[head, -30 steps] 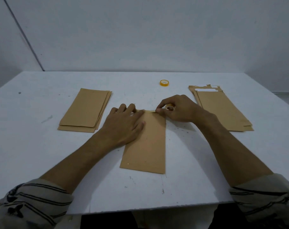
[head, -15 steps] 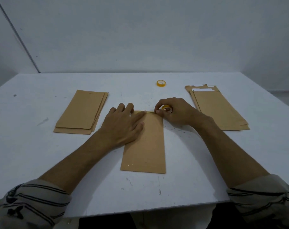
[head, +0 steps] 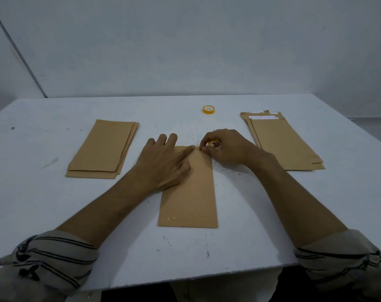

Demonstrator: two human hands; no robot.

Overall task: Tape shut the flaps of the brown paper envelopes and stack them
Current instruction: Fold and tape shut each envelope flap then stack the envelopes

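Right grip: we find the right hand (head: pixel 226 149) curled round a small yellow roll of tape (head: pixel 215 145), its fingertips at the flap's right corner.
Left hand: the left hand (head: pixel 163 164) presses, fingers straight, on the long brown paper envelope (head: pixel 191 199) lying mid-table.
Change: since a second ago the left forefinger has reached along the top edge to meet the right fingertips. We judge the strip is being smoothed, with the tear-off pending.
Surroundings: left envelope pile (head: pixel 104 149), right envelope pile (head: pixel 285 144), spare yellow tape roll (head: pixel 208 109), white table (head: pixel 54 203).
Markings: we read none.
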